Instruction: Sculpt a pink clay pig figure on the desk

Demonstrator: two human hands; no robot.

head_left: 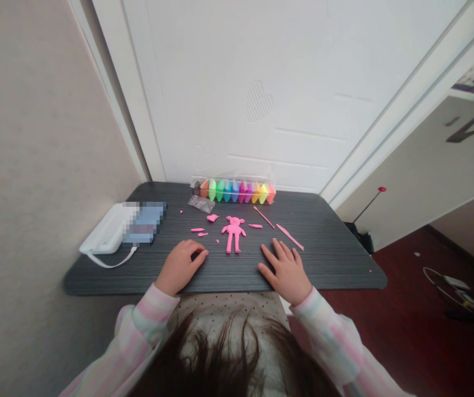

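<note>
A pink clay figure [233, 234] with round ears, arms and long legs lies flat on the dark tabletop [237, 275] between my hands. My left hand [181, 266] rests to its lower left, fingers curled and the thumb tip close to the index tip; whether anything is between them is hidden. To the figure's lower right, my right hand [287, 271] lies on the table with fingers spread, holding nothing. Beyond it are a thin pink stick [264, 217] and a pink modelling knife [290, 237]. Small pink clay pieces [197, 229] lie around the figure, including a lump [212, 218].
A clear pack of coloured clay [232, 191] stands along the back edge, with a crumpled plastic wrapper [201, 204] before it. At left, a white power bank [106, 229] with a cable sits beside a blurred-out device [144, 223]. A white panel [228, 82] rises behind the table.
</note>
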